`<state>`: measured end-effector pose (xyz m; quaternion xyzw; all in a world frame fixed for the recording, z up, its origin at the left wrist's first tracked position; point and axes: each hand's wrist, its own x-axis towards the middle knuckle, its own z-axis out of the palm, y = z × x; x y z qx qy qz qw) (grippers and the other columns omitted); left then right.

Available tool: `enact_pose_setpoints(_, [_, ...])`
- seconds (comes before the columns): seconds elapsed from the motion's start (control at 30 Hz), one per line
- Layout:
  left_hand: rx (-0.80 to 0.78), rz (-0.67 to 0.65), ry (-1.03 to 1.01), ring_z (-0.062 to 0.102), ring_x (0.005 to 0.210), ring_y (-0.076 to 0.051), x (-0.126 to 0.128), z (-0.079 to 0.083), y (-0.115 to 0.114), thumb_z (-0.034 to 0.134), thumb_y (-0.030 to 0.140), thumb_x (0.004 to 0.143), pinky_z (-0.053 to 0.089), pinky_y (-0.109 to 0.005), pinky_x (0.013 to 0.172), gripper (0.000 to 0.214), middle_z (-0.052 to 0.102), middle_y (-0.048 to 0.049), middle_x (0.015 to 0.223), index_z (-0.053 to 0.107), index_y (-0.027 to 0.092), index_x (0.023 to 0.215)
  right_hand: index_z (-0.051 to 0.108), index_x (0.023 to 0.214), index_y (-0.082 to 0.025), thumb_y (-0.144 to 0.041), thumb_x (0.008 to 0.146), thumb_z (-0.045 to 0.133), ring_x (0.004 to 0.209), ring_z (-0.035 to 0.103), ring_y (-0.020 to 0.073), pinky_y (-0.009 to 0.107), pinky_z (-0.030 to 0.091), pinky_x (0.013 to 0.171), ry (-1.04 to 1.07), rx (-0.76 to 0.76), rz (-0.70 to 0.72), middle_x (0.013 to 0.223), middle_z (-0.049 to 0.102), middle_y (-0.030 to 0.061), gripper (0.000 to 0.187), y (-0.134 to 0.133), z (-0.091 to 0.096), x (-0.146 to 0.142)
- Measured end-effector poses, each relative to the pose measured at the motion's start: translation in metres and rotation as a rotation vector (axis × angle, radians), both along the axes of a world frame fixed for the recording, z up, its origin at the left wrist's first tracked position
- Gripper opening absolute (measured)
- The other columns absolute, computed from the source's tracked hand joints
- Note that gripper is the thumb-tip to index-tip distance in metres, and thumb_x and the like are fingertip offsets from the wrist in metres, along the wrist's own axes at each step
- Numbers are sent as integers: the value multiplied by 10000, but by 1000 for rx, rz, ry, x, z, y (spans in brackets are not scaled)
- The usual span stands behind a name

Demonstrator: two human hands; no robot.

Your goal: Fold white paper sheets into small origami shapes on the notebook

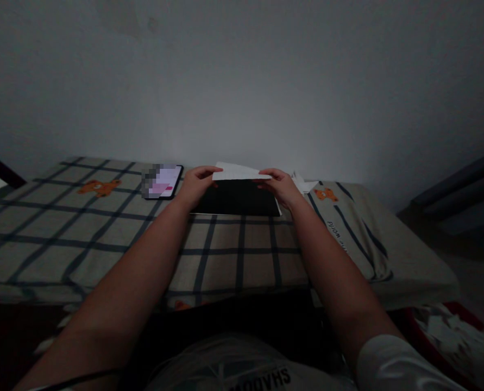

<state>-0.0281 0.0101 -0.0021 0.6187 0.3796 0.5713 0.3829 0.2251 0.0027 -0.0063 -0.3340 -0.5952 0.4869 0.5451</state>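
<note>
A white sheet of paper (239, 172) is held up between my two hands, its near edge raised. My left hand (199, 184) pinches the paper's left end between thumb and fingers. At the right end, my right hand (280, 186) grips it the same way. Beneath the paper lies a flat black rectangular thing (237, 198) with a thin white border along its near edge; I cannot tell whether it is a book or a board. Part of it is hidden by the paper and my hands.
A phone (164, 182) with a lit screen lies left of my left hand. White paper scraps (305, 183) are beyond my right hand. A checked cloth (225, 255) covers the table, which meets a grey wall (242, 81). A red bin (462, 331) with white papers stands lower right.
</note>
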Motion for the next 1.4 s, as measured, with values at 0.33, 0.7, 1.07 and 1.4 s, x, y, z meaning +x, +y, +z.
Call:
enact_pose_setpoints(0.33, [20,43,111,635,792,-177,0,2,-3,708,297,644,481,-281,760,221,710,-59,832,740,183,831,618,832,-208,-362,730,664,855,657,158,303,519,761,9,13,-86,831,673,25,190,4,-1,0])
enact_pose_setpoints(0.7, [-63,11,28,609,655,-157,5,-2,2,716,410,640,490,-280,651,251,682,-48,721,696,167,699,535,735,-183,-356,675,712,774,676,137,219,518,672,76,-57,-116,705,626,-18,255,8,-8,-10])
enact_pose_setpoints(1.07, [-169,34,-204,591,664,-123,12,-13,10,774,375,564,525,-291,723,286,625,-9,690,635,148,671,510,789,-197,-347,722,663,816,666,120,208,522,728,176,-149,-113,791,623,-10,225,6,-10,-17])
enact_pose_setpoints(1.4, [-210,57,-180,613,760,-146,15,-17,10,725,300,607,519,-289,697,353,645,-42,861,611,166,913,451,929,-226,-241,708,627,630,635,93,210,509,606,217,-132,-325,739,609,-43,282,18,-20,-13])
